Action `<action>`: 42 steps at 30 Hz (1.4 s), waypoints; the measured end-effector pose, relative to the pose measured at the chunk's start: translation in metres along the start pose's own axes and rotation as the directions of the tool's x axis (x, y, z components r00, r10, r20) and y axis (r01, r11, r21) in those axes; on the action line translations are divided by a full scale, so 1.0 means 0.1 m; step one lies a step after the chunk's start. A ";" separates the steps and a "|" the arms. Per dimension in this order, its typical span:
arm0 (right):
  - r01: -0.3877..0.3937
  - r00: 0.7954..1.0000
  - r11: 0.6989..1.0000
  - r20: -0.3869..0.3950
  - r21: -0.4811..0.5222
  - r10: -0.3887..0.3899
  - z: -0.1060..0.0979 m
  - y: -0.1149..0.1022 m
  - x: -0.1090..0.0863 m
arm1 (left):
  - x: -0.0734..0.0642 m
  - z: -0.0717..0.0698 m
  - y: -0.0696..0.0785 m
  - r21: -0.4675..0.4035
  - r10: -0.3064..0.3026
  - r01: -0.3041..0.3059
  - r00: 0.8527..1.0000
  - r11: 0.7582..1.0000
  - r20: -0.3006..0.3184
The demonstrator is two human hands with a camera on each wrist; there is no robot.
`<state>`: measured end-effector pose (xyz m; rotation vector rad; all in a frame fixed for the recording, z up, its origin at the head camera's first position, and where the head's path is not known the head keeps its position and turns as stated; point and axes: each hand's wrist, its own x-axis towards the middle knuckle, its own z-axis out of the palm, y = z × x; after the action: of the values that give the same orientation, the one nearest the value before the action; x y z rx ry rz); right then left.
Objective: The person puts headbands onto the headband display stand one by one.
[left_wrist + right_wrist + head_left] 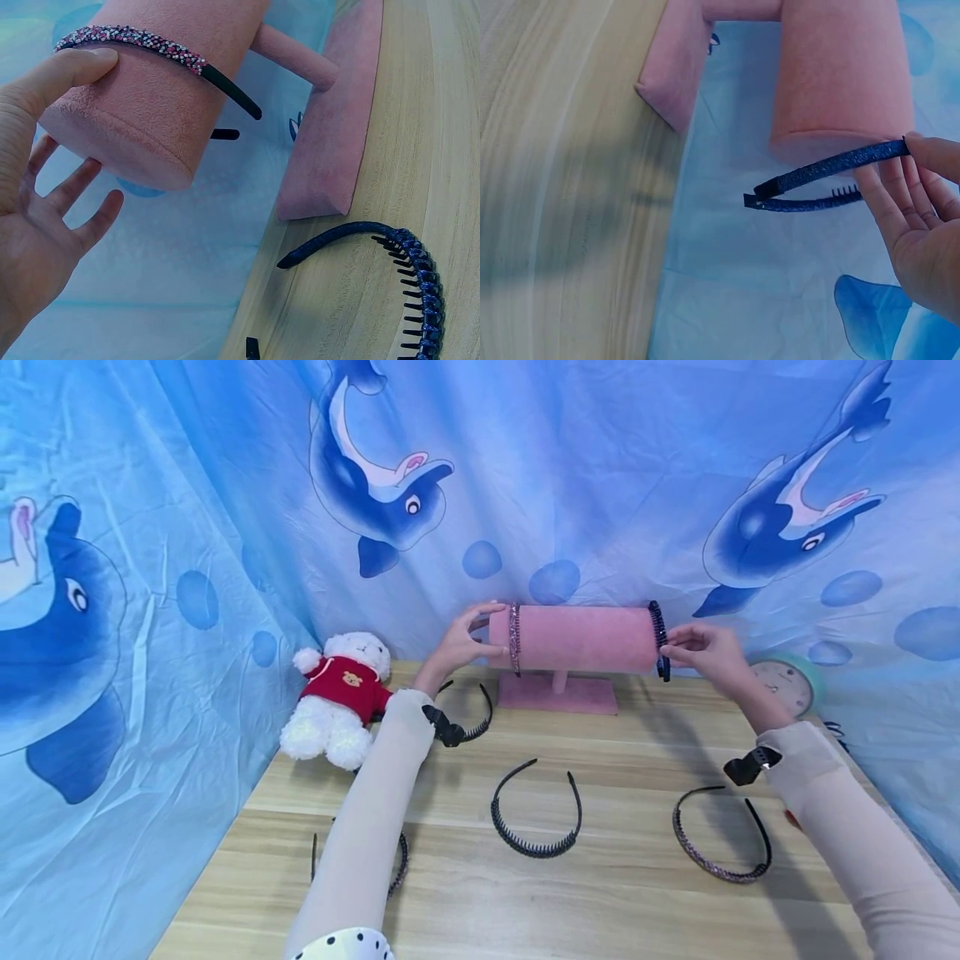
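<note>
A pink padded roll lies level on a short post above a pink base. Around its left end sits a headband with pink, white and dark sparkles, its dark tips sticking out past the roll. My left hand spans that end; the thumb touches the roll beside the headband, and the other fingers stay spread and loosely straight. At the opposite end my right hand pinches a dark blue glittery toothed headband between thumb and fingers. That band stands just off the roll's end face in the right wrist view.
More toothed headbands lie on the wooden table: a dark one in front, a sparkly one at right, a dark blue one below my left wrist. A white teddy bear sits left, a round clock right. A dolphin curtain hangs behind.
</note>
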<state>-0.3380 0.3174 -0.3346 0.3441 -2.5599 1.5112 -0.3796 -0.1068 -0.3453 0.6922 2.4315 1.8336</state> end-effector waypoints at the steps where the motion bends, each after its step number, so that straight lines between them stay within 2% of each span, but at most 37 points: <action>1: -0.002 1.000 1.000 0.007 -0.002 0.002 0.01 0.01 0.00 | 0.00 0.00 0.00 0.000 0.000 0.000 1.000 1.000 0.000; 10: -0.029 0.999 0.998 0.035 -0.048 0.031 -0.04 0.02 0.06 | 0.01 0.01 -0.02 -0.002 0.014 -0.014 1.000 1.000 0.000; 13: -0.044 0.996 0.997 0.081 -0.060 0.049 -0.09 0.00 0.11 | 0.01 0.01 -0.01 -0.003 0.017 -0.017 1.000 1.000 -0.004; 19: -0.057 0.977 0.986 0.194 -0.160 0.087 -0.17 -0.06 0.21 | 0.02 0.01 -0.01 -0.008 0.019 -0.019 1.000 1.000 -0.003; 29: 0.008 0.964 0.988 0.265 -0.156 0.034 -0.18 -0.15 0.29 | 0.01 0.01 -0.01 -0.013 0.014 -0.014 1.000 1.000 -0.002; 36: 0.039 0.955 0.990 0.297 -0.139 0.004 -0.18 -0.18 0.34 | 0.13 0.01 -0.24 -0.006 0.043 -0.043 0.999 0.999 -0.013; 42: 0.051 0.947 0.989 0.321 -0.139 -0.003 -0.16 -0.16 0.39 | 0.14 0.02 -0.27 0.023 0.046 -0.045 0.998 0.999 -0.036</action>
<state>-0.3714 0.3189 -0.3041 0.6513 -2.8771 1.3421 -0.4011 -0.1057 -0.3669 0.7284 2.4820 1.8546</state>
